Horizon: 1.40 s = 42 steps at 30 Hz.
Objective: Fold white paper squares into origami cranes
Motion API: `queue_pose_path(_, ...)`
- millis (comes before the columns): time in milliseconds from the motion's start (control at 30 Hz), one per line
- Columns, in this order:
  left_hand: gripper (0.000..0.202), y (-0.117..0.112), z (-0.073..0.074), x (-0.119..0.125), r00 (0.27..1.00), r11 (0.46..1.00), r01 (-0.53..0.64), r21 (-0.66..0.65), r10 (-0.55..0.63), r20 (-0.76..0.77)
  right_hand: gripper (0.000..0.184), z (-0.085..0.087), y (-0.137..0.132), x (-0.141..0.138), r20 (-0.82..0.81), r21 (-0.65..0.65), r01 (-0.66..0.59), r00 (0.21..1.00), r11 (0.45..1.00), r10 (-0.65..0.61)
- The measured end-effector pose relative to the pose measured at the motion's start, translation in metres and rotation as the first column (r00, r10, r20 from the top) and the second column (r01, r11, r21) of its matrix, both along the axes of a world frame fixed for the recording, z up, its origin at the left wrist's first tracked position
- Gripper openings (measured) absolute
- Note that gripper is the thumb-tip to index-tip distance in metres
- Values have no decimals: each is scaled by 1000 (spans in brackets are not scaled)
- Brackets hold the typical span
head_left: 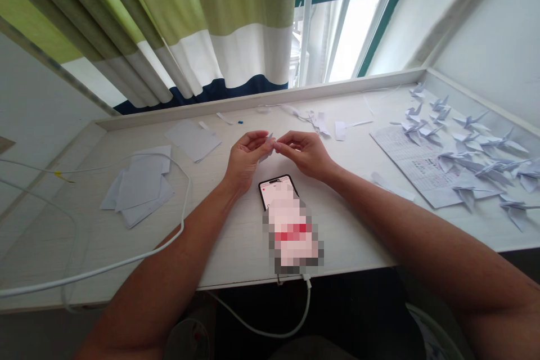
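Both of my hands meet over the middle of the white desk [236, 247]. My left hand [247, 157] and my right hand [306, 153] pinch a small folded piece of white paper [270, 141] between their fingertips, a little above the desk top. Just below the hands lies a phone [289, 219] with its screen lit, a white cable plugged into its near end.
Several folded paper cranes [468, 152] lie at the right on a printed sheet [411, 163]. Loose white paper squares [139, 185] lie at the left, another sheet [193, 139] further back. A white charging cable [169, 242] loops across the left side. Paper scraps [320, 122] lie near the curtained window.
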<state>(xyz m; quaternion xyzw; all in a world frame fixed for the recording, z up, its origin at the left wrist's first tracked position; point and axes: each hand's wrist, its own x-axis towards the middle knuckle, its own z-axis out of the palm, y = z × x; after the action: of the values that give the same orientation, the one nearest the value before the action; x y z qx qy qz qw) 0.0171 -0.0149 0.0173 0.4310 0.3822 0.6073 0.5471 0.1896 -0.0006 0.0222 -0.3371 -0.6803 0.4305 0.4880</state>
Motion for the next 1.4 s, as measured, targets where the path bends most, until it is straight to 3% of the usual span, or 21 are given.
queue_pose_path(200, 18, 6, -4, -7, 975, 990, -138, -10, 134, -175, 36, 3, 5, 5, -181, -111, 48, 981, 993, -68)
queue_pose_path(367, 26, 2, -4, -4, 984, 994, 91, -62, -99, -147, 33, 7, 8, 10, -275, -190, 12, 959, 982, -65)
queue_pose_path(433, 30, -1, -2, -2, 985, 989, 133, -65, -139, -101, 30, 8, 8, 11, -284, -183, -7, 958, 983, -46)
queue_pose_path(767, 37, -1, 0, -3, 991, 987, 130, -89, -133, -30, 26, 9, 6, 10, -113, -75, -15, 994, 997, 6)
queue_pose_path(867, 38, -1, 1, -3, 992, 987, 128, -94, -128, 4, 24, 6, 9, 12, -192, -160, -14, 981, 987, -18)
queue_pose_path(967, 41, 0, 1, -2, 991, 987, 130, -94, -130, 11, 31, 3, 13, 14, -209, -289, -95, 977, 953, 35)
queue_pose_path(1067, 43, 1, 0, -3, 992, 988, 122, -89, -122, 4, 35, 3, 14, 16, -208, -335, -143, 975, 931, 75)
queue_pose_path(1167, 39, 1, 0, -3, 994, 990, 106, -96, -107, -8, 36, 5, 12, 14, -203, -326, -111, 978, 939, 45)
queue_pose_path(1300, 49, 2, -2, -3, 991, 988, 102, -117, -110, -70, 34, 5, 10, 12, -147, -324, -65, 989, 944, 18)
queue_pose_path(1400, 43, 3, -2, -6, 977, 999, -10, -30, 4, -212, 22, 4, 13, 17, -31, -218, 29, 999, 975, -37)
